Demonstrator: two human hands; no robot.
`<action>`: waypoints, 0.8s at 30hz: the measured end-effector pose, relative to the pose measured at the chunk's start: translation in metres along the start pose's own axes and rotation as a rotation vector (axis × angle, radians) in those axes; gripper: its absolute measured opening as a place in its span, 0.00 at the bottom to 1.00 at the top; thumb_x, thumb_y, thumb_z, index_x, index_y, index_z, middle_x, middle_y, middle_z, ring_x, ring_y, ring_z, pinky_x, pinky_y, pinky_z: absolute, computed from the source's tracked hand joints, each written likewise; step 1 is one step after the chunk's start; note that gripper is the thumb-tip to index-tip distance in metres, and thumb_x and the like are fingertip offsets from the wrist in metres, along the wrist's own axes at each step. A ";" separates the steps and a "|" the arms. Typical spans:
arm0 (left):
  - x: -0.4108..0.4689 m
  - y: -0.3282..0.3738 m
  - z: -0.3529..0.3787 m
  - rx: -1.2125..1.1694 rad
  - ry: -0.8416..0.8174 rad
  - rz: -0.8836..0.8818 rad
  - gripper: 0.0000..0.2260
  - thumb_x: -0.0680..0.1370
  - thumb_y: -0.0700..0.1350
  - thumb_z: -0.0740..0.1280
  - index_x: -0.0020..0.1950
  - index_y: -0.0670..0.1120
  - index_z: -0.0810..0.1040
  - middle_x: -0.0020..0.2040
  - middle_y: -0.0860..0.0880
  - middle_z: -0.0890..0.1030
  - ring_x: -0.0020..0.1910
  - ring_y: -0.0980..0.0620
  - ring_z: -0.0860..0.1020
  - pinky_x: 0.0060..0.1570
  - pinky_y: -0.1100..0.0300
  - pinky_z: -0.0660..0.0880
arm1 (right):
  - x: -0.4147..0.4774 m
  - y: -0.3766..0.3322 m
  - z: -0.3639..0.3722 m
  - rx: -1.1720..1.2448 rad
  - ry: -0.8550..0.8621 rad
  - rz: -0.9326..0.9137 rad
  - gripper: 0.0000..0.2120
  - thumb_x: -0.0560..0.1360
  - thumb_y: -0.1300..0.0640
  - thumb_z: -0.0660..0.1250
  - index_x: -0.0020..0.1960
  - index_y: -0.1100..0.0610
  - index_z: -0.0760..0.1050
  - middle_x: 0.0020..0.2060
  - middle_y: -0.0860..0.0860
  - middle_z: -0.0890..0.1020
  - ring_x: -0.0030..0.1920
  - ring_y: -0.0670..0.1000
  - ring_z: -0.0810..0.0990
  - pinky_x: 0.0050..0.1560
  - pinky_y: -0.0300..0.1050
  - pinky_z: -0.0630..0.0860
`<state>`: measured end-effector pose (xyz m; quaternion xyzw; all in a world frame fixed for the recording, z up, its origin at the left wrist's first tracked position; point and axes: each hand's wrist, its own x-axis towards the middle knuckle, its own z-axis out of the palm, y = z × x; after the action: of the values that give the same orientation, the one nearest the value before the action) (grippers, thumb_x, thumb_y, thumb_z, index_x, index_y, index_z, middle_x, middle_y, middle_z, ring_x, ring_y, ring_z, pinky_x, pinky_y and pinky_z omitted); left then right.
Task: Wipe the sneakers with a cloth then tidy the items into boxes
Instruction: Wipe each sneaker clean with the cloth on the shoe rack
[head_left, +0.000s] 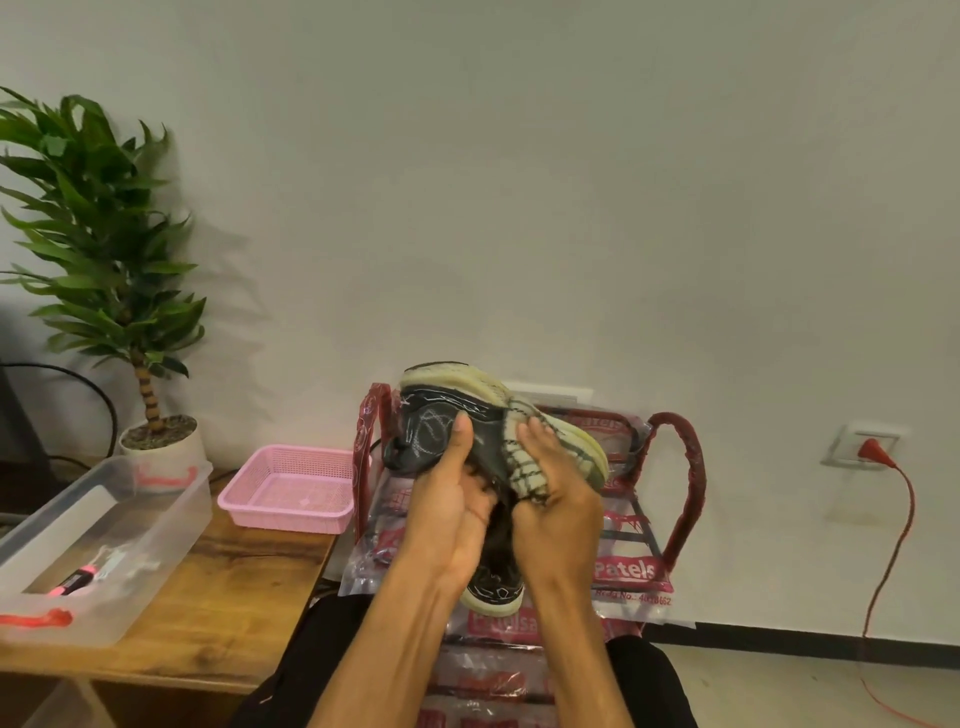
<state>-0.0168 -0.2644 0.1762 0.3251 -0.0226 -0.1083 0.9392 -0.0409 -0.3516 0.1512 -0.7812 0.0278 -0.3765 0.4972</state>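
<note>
Sneaker (441, 431) fills the middle of the head view, held up in the air in front of the person, above the lap and in front of a red chair frame (685, 467) wrapped in printed plastic. Its cream sole faces up and away, and the black upper faces the camera. The left hand (447, 499) grasps the black side panel, thumb pressed flat on it. The right hand (558, 499) is clenched on a checked cloth (524, 462), pressing it against the sole edge and the side of the shoe.

The step in hand looks like wiping the sole rim. To do it well, I would judge, the left hand should hold the shoe firm and turn it bit by bit, while the right draws the cloth along the ribbed edge with steady pressure, using a clean fold for each pass.

The upper looks smooth and slightly glossy, with white stitching. The sole is thick, ridged and yellowed. The cloth is soft, pale, woven with dark lines.

To the left, a wooden table (234, 587) with a warm grain bears a pink perforated plastic basket (285, 488) and a clear plastic box (104, 540) with red clips. A potted plant (104, 249) stands behind them.
</note>
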 end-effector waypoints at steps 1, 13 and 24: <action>-0.001 -0.002 0.000 0.016 0.008 0.005 0.21 0.78 0.49 0.65 0.66 0.37 0.75 0.60 0.38 0.81 0.61 0.44 0.80 0.61 0.51 0.77 | 0.002 0.000 -0.002 0.031 0.017 0.060 0.37 0.67 0.79 0.62 0.65 0.45 0.70 0.64 0.41 0.73 0.69 0.41 0.67 0.65 0.51 0.73; 0.000 -0.003 0.002 -0.032 0.090 -0.003 0.22 0.74 0.48 0.68 0.64 0.38 0.76 0.57 0.40 0.83 0.58 0.47 0.82 0.59 0.52 0.76 | -0.006 -0.019 -0.015 0.296 -0.136 0.090 0.28 0.68 0.75 0.70 0.59 0.48 0.80 0.55 0.42 0.82 0.59 0.39 0.78 0.60 0.44 0.76; -0.008 -0.006 0.007 0.053 0.090 -0.043 0.15 0.78 0.48 0.66 0.61 0.40 0.79 0.52 0.43 0.85 0.48 0.50 0.85 0.41 0.60 0.81 | -0.004 -0.010 -0.015 0.167 -0.016 0.111 0.21 0.70 0.55 0.74 0.60 0.40 0.75 0.56 0.42 0.81 0.56 0.38 0.79 0.55 0.44 0.79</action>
<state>-0.0264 -0.2714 0.1780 0.3548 0.0237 -0.1133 0.9277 -0.0565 -0.3566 0.1600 -0.7372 0.0355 -0.3431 0.5810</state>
